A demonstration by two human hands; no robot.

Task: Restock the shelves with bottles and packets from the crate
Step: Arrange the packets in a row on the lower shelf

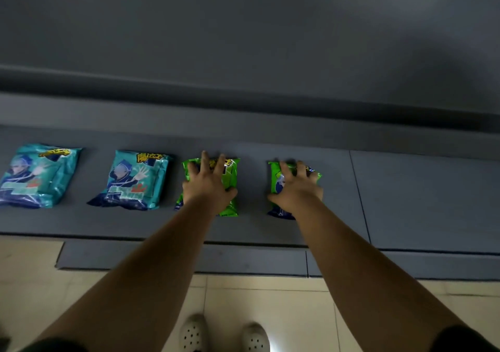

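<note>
Two green snack packets lie on the low grey shelf. My left hand lies flat on the left green packet, fingers spread and straight past its far edge. My right hand spans the right green packet, with its fingers bent over the far edge and its thumb at the near left corner, gripping it. Left of them two teal packets lie flat in the same row. No crate or bottles are in view.
The shelf runs on to the right of the green packets, with a panel seam there. Its back wall rises behind the row. A lower grey plinth meets the beige tiled floor, where my white shoes stand.
</note>
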